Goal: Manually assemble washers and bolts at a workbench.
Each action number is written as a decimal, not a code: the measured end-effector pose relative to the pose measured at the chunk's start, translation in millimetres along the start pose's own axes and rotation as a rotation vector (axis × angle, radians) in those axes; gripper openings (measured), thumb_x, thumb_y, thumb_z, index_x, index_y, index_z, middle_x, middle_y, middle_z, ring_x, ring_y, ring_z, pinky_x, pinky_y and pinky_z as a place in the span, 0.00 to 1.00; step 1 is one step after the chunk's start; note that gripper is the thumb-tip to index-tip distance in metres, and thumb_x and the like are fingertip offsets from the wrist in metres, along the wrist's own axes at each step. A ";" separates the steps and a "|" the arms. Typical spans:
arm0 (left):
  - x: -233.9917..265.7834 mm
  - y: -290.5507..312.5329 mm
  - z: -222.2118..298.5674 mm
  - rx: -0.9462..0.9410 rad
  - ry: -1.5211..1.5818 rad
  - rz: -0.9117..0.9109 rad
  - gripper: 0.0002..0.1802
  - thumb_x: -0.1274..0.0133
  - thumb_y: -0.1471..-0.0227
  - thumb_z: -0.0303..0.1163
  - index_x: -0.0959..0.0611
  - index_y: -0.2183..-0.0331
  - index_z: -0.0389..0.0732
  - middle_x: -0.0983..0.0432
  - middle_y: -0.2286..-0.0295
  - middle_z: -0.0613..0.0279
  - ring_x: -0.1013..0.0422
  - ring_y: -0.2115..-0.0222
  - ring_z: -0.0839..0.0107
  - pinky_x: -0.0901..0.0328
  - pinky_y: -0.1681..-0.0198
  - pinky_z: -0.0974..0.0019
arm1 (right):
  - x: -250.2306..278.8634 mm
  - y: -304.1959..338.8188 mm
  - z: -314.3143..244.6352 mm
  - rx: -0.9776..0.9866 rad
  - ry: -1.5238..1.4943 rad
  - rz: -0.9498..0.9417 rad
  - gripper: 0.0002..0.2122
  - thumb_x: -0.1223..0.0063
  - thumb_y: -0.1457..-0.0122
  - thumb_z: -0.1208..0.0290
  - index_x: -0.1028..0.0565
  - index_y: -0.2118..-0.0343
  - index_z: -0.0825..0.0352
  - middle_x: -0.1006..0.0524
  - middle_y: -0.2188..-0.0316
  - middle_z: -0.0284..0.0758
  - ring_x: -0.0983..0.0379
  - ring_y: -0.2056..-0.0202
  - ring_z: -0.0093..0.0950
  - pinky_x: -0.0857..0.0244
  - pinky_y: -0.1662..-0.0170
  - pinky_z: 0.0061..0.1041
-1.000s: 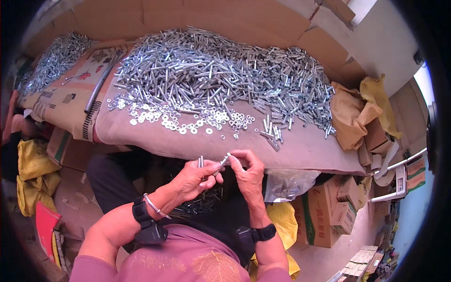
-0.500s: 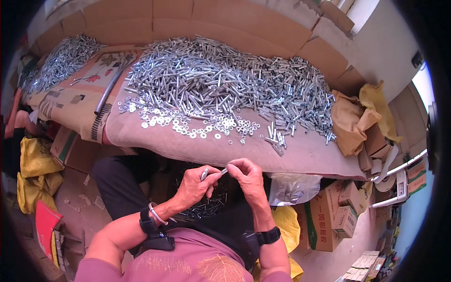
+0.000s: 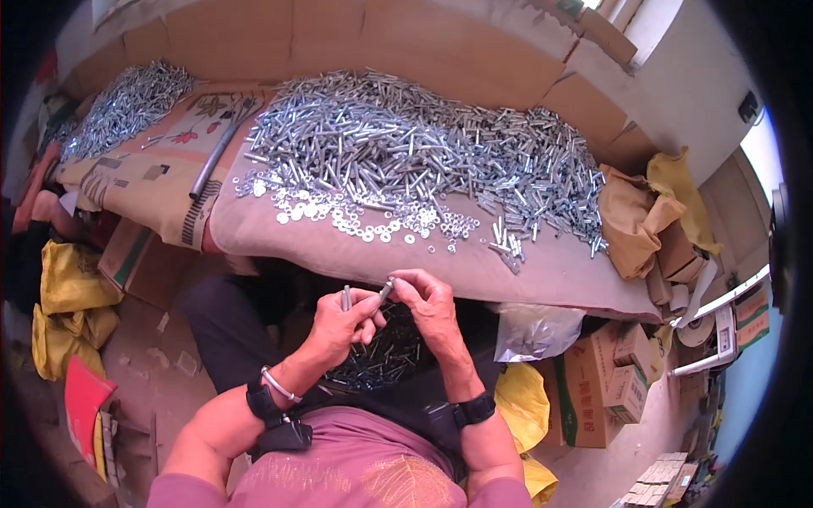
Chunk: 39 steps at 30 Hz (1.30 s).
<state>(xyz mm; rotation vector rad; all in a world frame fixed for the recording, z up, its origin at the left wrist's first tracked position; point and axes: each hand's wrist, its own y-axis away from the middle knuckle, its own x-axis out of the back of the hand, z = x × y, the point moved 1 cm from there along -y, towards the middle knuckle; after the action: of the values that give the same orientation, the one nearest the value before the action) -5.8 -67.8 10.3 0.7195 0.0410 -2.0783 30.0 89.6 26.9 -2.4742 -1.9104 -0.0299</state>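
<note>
My left hand (image 3: 340, 328) is closed round a short silvery anchor bolt (image 3: 346, 298), whose end sticks up past the fingers. Between the two hands, a second bolt (image 3: 386, 290) slants upward, its lower end pinched by my left fingertips. My right hand (image 3: 432, 311) is closed with thumb and forefinger on that bolt's upper end. Whether a small nut or washer is in the right pinch is hidden. Below the hands, a dark heap of finished-looking metal bolts (image 3: 385, 351) lies between my legs.
A padded bench (image 3: 339, 250) ahead bears a large pile of silvery bolts (image 3: 406, 144) and loose washers (image 3: 368, 229). A metal tube (image 3: 222, 152) and another bolt pile (image 3: 127, 106) lie left. Cartons (image 3: 584, 398), yellow sacks (image 3: 521, 406) and a clear plastic bag (image 3: 535, 330) stand right.
Both hands have shifted slightly left in the picture, still together at the bolt. The bolt between them now stands steeper. The bench appears slightly farther right as the view moved.
</note>
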 end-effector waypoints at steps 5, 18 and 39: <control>7.5 2.1 0.7 0.157 0.203 -0.088 0.12 0.49 0.46 0.33 0.24 0.65 0.33 0.25 0.79 0.57 0.38 0.89 0.81 0.47 0.88 0.82 | 2.9 2.2 0.6 -0.003 -0.009 -0.048 0.10 0.49 0.42 0.70 0.26 0.62 0.72 0.24 0.71 0.31 0.28 0.67 0.19 0.33 0.61 0.19; -10.9 10.6 -0.6 -0.221 -0.456 0.028 0.08 0.50 0.46 0.28 0.22 0.67 0.32 0.28 0.81 0.65 0.36 0.87 0.83 0.42 0.85 0.78 | -20.7 -12.6 21.0 -0.117 0.006 0.068 0.17 0.52 0.41 0.57 0.26 0.67 0.71 0.25 0.74 0.33 0.30 0.72 0.21 0.35 0.66 0.20; 62.1 -12.8 -30.0 -0.081 -0.371 0.259 0.10 0.47 0.49 0.30 0.20 0.69 0.32 0.30 0.84 0.70 0.39 0.87 0.85 0.47 0.85 0.80 | -41.4 31.9 20.4 -0.035 0.264 -0.145 0.17 0.51 0.43 0.63 0.29 0.56 0.72 0.27 0.58 0.42 0.30 0.55 0.35 0.38 0.52 0.28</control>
<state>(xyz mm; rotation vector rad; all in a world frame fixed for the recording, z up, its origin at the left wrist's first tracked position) -27.4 -98.4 -49.0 0.2653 -0.1667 -1.9157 50.5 42.0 5.5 -2.2128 -1.9823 -0.3744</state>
